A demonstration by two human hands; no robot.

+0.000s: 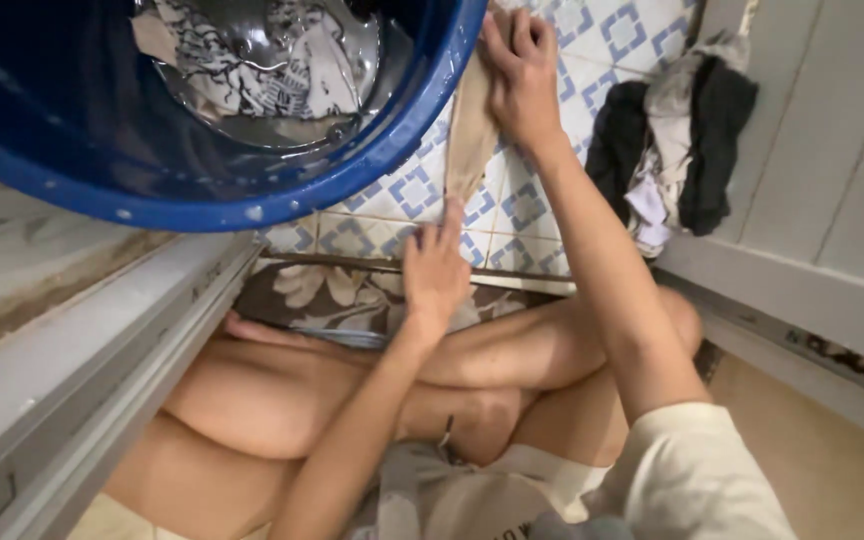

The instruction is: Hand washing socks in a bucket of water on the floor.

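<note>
Stretching beige cloth (472, 125) between hands, left hand (435, 270), right hand (522, 75), blue tub (372, 160) holding patterned laundry (252, 60)

blue-patterned tiled floor (527, 210); beige cloth (472, 130), dark clothes pile (672, 150), blue basin (392, 130)

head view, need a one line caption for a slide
Both hands, left hand and right hand, stretch a beige cloth beside a blue tub.

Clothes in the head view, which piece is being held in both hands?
The long beige cloth, stretched between the right hand and left hand. The patterned cloth soaks in the blue tub; the dark pile lies untouched.
</note>
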